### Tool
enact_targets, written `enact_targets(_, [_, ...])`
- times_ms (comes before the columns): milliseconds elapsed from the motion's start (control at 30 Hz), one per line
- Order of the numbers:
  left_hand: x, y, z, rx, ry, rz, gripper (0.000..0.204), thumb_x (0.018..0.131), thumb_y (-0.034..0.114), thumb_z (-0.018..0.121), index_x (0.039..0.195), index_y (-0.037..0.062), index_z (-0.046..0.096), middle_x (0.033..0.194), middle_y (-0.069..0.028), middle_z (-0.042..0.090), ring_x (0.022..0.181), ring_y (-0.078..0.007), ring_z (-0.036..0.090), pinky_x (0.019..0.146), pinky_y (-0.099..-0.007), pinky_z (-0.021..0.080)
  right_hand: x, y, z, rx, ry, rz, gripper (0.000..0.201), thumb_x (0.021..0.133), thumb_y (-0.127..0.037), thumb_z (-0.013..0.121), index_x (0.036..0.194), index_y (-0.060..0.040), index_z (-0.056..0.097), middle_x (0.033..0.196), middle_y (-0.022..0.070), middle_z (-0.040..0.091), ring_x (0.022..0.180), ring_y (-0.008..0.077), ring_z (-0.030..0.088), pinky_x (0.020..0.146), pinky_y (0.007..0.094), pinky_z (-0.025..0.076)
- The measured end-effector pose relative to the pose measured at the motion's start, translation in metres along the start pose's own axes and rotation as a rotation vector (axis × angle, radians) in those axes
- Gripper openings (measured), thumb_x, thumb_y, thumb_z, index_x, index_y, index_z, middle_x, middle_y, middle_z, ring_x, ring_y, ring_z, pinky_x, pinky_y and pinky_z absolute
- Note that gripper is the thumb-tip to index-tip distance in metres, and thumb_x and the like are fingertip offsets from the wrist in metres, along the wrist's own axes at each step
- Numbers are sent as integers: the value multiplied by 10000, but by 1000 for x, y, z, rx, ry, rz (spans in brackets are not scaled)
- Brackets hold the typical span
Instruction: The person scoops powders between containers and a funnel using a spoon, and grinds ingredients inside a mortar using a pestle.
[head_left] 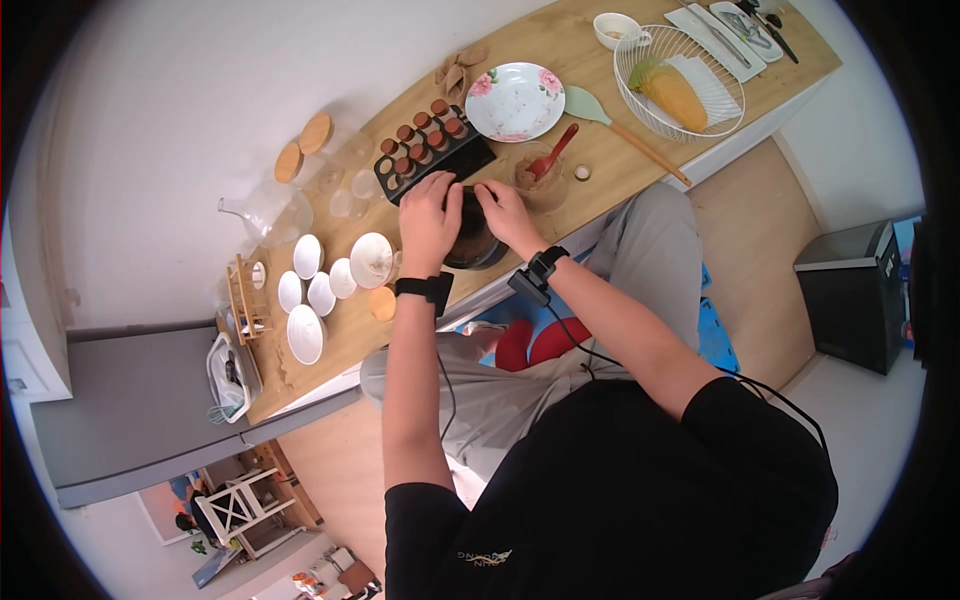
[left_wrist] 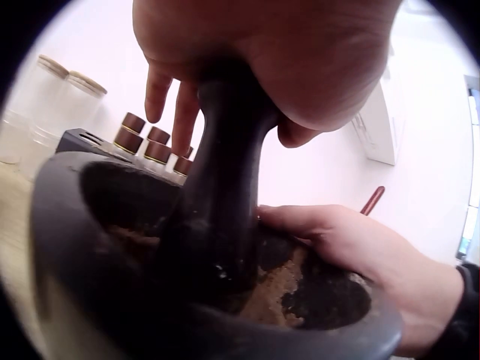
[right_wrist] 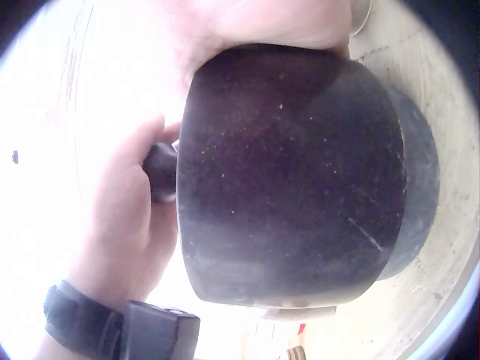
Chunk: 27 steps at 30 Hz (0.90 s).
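A dark stone mortar [head_left: 478, 248] stands on the wooden counter, its outer wall filling much of the right wrist view. Inside its bowl, brown powder [left_wrist: 276, 291] clings to the wall. My left hand [head_left: 430, 222] grips the top of a black pestle [left_wrist: 225, 161], palm over its knob and fingers hanging around it. The pestle's lower end is down in the bowl, leaning slightly. At the mortar's right side, my right hand [head_left: 512, 216] holds the rim, its thumb along the edge in the left wrist view.
Behind the mortar stands a black rack [head_left: 455, 155] of brown-capped jars. A clear container [head_left: 545, 190] with a red spoon [head_left: 553, 152] is close on the right. White bowls [head_left: 305, 333] sit left; a floral plate [head_left: 515, 100], green spatula [head_left: 590, 105] and wire basket [head_left: 735, 105] lie farther right.
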<state>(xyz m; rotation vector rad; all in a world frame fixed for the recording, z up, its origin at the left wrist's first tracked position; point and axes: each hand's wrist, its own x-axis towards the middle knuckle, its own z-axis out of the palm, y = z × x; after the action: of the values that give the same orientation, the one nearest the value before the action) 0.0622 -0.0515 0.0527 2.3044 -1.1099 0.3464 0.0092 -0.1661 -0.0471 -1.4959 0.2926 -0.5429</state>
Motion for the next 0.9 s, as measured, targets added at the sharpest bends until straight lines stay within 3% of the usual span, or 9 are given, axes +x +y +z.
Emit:
enact_targets(67, [-10,-3,-9,-48,-7,-95,226,915,146,577,1044,-26,648,1066,-205,662,983,-393,623,849,-419,497,-2,-7,-1,61,-12,117,289,964,-219,526,989,53,621,743,160,629,692,238,612,668,361,469])
enact_targets(167, [-32,-4,-19,-49,-53,-157,234,920,149,573,1074,-16,636,1070,-205,659,983,-390,626,843,-419,497,-2,-4,1,86,1,106,296,966,-229,530,997,51,621,714,138,609,668,226,592,673,359,469])
enact_targets(367, [-48,34,-16,14,-27,-11,204,890,143,607,1043,19,662,1120,-164,638,1014,-367,600,889,-431,462,-1,4,5,78,52,-24,293,961,-224,532,995,53,619,810,173,656,754,246,639,701,350,483])
enact_targets(500, [-23,41,-2,3,10,120,172,865,148,622,980,33,680,1068,-144,651,996,-343,601,884,-428,454,0,9,1,81,-13,17,290,960,-221,529,996,53,620,855,190,666,793,266,652,717,350,487])
enact_targets(567, [-9,40,0,24,-15,135,177,871,162,613,972,33,682,1045,-138,658,985,-341,599,864,-423,454,0,15,4,122,-21,-65,288,962,-216,522,1001,51,624,848,193,663,783,281,648,716,358,486])
enact_targets(633, [1,29,9,59,40,152,178,872,171,606,954,36,686,1009,-127,669,950,-333,610,843,-420,455,0,8,2,90,-20,-11,284,962,-211,522,998,51,626,848,196,663,781,284,647,714,359,486])
enact_targets(667, [6,24,11,53,23,115,176,872,174,604,945,37,688,1001,-121,673,937,-328,617,842,-418,456,0,4,2,61,-19,45,280,961,-206,522,996,51,628,849,198,662,778,286,646,712,359,485])
enact_targets(900, [7,-7,5,23,-49,-15,213,908,179,589,980,0,678,984,-155,689,886,-362,651,769,-420,505,0,-1,1,20,17,3,274,955,-200,536,993,55,628,806,191,652,724,268,626,689,365,478])
